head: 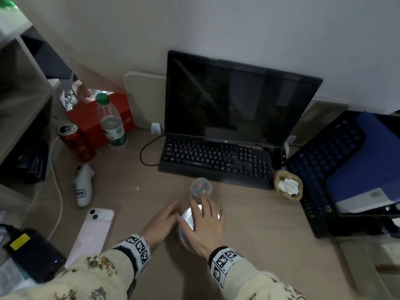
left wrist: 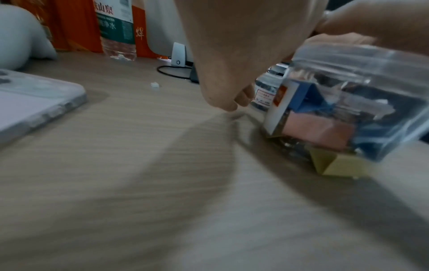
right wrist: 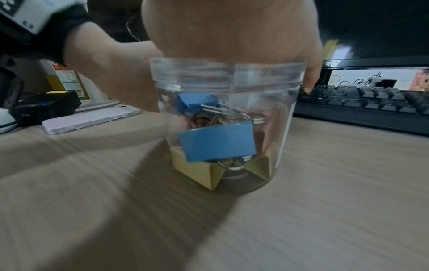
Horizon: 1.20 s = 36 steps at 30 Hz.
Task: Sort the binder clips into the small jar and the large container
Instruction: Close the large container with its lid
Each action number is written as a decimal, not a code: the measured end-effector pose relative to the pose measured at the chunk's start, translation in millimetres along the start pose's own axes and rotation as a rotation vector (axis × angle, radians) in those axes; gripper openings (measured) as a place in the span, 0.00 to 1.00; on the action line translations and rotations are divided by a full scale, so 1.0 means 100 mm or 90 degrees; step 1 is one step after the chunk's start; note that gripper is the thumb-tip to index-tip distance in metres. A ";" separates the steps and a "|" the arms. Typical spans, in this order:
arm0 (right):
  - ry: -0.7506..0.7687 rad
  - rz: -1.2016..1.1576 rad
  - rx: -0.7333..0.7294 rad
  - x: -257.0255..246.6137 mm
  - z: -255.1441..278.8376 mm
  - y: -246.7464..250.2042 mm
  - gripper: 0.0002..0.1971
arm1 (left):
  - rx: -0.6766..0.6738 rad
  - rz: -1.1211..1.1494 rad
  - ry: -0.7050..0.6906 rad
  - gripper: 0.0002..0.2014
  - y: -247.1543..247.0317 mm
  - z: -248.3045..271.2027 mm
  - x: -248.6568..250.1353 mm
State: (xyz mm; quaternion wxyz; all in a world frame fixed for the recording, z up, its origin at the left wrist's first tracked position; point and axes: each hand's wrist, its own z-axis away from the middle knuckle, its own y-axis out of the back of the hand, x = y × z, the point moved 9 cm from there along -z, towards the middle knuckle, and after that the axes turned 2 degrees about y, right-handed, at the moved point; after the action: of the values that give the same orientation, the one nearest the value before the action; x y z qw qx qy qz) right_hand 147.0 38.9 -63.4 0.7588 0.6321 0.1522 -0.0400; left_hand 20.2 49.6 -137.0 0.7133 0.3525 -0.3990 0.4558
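Note:
The large clear container (head: 186, 215) stands on the desk with its lid on. Through its wall I see blue binder clips (right wrist: 218, 143), a yellow one (right wrist: 197, 170) and a pink one (left wrist: 320, 132). My right hand (head: 205, 215) lies over the lid, with fingers spread and curled down round the rim. My left hand (head: 172, 212) lies beside the container's left wall with fairly straight fingers and holds nothing. Just behind the container stands the small jar (head: 200, 187), holding several small coloured clips.
A black keyboard (head: 216, 159) and a dark monitor (head: 238, 100) stand behind the jar. A pink phone (head: 91, 234), a white controller (head: 83, 187), a red can (head: 75, 144) and a water bottle (head: 111, 122) lie left. A small basket (head: 287, 185) sits right.

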 end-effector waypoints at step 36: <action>0.111 0.066 -0.035 -0.10 0.10 0.02 0.45 | -0.051 -0.248 -0.198 0.41 -0.36 0.13 0.35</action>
State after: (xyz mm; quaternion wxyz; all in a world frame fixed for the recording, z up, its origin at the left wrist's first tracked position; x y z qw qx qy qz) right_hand 140.1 28.6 -57.7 0.7608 0.6191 0.1856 0.0588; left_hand 59.7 39.0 -104.7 0.7312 0.4598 -0.4462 0.2340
